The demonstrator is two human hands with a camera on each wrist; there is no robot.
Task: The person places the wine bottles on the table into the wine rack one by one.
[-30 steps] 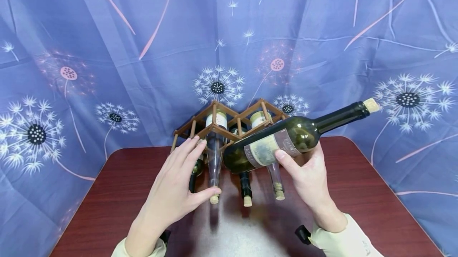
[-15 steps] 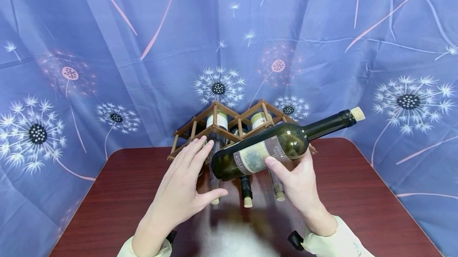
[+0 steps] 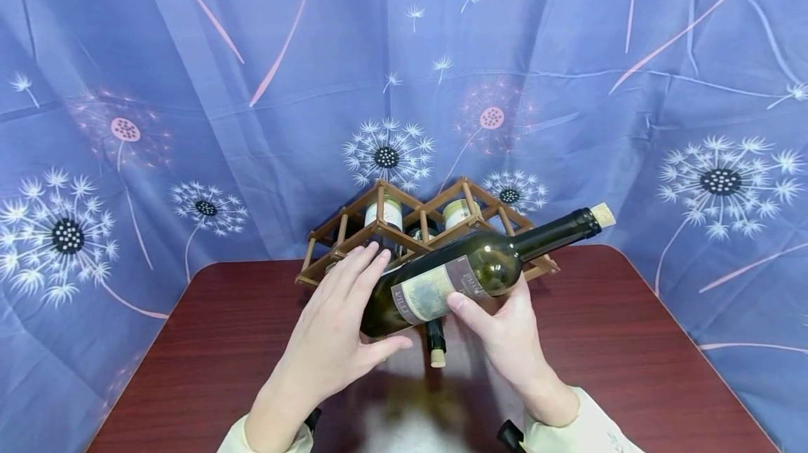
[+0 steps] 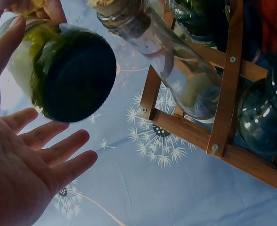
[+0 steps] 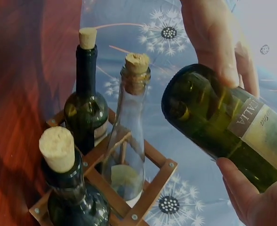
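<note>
My right hand [image 3: 511, 341] grips a dark green wine bottle [image 3: 429, 295] around its body, thumb across the pale label. The bottle tilts, with its corked neck up to the right and its base down to the left. Beside the base is my left hand [image 3: 334, 327], fingers spread and thumb apart. In the left wrist view the left hand's fingers [image 4: 72, 148] are extended near the round bottle base [image 4: 75, 77]. Whether the left hand touches the glass, I cannot tell. Behind the bottle stands a wooden wine rack [image 4: 226, 80], partly hidden by bottle and hands.
The rack holds several corked bottles, among them a clear bottle [image 5: 131, 113] and a green bottle [image 5: 84, 110]. A dark neck with a cork [image 3: 435, 341] juts toward me. The reddish table [image 3: 631, 327] meets a blue dandelion-print curtain [image 3: 284, 144] behind.
My right hand has brought the wine bottle left and slightly down, its base now beside my left palm. The left hand has shifted slightly right, fingers still spread.
</note>
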